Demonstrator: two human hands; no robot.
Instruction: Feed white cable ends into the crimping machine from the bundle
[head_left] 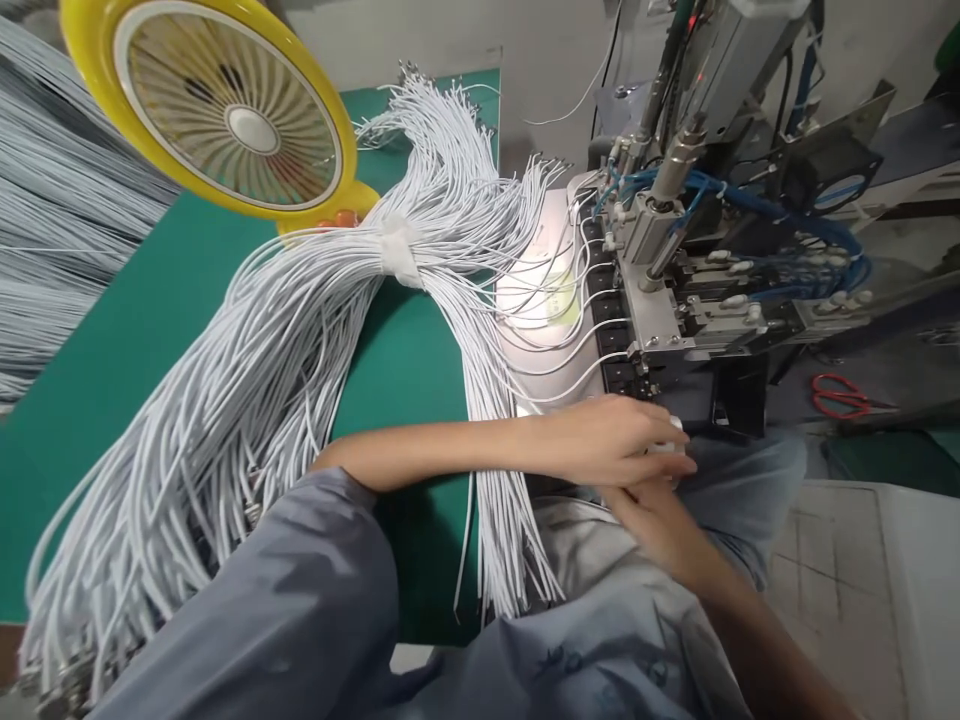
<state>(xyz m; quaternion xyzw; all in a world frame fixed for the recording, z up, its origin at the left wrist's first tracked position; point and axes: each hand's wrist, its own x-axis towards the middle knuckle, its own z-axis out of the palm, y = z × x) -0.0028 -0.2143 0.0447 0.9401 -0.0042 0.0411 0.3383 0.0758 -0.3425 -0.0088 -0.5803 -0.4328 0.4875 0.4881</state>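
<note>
My left hand [611,440] reaches across from the left, over the cables, with its fingers curled beside a small white object [673,432] of a kind I cannot make out. Below it, my right hand [646,505] is crossed and mostly covered, its fingers hidden. Both hands are just in front of a row of black slots [615,310] on a pneumatic machine [660,270]. Several thin white cables run into these slots from a big bundle of white cables [442,190], bound with a white wrap [400,252]. One loose group of cables [499,500] hangs under my left forearm.
A yellow fan [341,100] stands on the green table [172,290] behind the bundle. More white cables [52,190] lie at the far left. Red-handled scissors [840,398] and a dark flat object [739,395] lie right of the hands. Blue air tubes [802,225] loop behind the machine.
</note>
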